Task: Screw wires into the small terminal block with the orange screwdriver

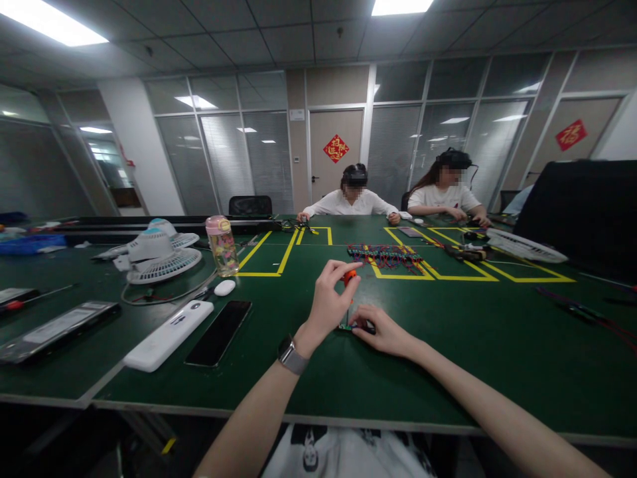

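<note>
My left hand (328,299), with a watch on its wrist, is closed round the orange handle of a small screwdriver (350,277) held upright. The tool's tip points down at a small dark part (348,326) lying on the green table (448,345). My right hand (381,328) rests on the table and pinches that part between its fingers. What the part is I cannot make out; my fingers cover most of it.
A black phone (219,332), a white power bank (169,334) and a white mouse-like object (224,287) lie to the left. Farther left are a white fan (159,255) and a pink-lidded bottle (221,245). A bundle of coloured wires (385,255) lies ahead. Two people sit across the table.
</note>
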A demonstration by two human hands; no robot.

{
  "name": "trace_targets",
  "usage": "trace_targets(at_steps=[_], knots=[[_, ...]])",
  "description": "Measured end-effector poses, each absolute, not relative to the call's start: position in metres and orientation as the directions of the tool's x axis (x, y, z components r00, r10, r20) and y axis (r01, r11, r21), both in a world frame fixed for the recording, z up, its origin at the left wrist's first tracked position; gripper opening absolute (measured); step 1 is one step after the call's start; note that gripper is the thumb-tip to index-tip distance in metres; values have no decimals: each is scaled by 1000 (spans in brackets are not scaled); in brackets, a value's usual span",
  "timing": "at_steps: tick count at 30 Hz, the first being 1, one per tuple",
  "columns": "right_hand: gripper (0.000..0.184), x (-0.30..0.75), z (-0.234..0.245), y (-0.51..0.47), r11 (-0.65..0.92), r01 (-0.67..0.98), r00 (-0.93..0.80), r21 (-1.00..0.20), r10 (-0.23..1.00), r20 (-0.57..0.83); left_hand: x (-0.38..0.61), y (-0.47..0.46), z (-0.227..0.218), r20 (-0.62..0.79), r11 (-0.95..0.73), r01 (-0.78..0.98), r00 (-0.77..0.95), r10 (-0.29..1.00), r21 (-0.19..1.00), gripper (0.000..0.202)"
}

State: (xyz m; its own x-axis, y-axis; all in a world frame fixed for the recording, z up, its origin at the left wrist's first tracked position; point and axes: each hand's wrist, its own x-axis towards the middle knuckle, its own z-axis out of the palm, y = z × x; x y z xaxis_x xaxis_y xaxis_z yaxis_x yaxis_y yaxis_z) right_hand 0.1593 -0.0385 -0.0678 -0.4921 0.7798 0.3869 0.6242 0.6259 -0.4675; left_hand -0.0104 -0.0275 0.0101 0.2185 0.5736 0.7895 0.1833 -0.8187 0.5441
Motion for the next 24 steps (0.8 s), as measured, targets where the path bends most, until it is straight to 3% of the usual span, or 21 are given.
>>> trace_targets(at_steps=[7, 14, 24], knots=[[9, 158, -68, -38, 634, 620, -500, -463, 774, 389, -11, -27, 9, 767, -809, 83, 272, 581, 582, 31], [7, 158, -71, -37, 629, 632, -482, -453, 777, 406, -10, -29, 11, 790, -822, 174, 229, 569, 542, 25], [12, 157, -68, -38, 626, 633, -476, -455, 779, 409, -11, -28, 11, 768, -808, 93, 265, 583, 581, 29]])
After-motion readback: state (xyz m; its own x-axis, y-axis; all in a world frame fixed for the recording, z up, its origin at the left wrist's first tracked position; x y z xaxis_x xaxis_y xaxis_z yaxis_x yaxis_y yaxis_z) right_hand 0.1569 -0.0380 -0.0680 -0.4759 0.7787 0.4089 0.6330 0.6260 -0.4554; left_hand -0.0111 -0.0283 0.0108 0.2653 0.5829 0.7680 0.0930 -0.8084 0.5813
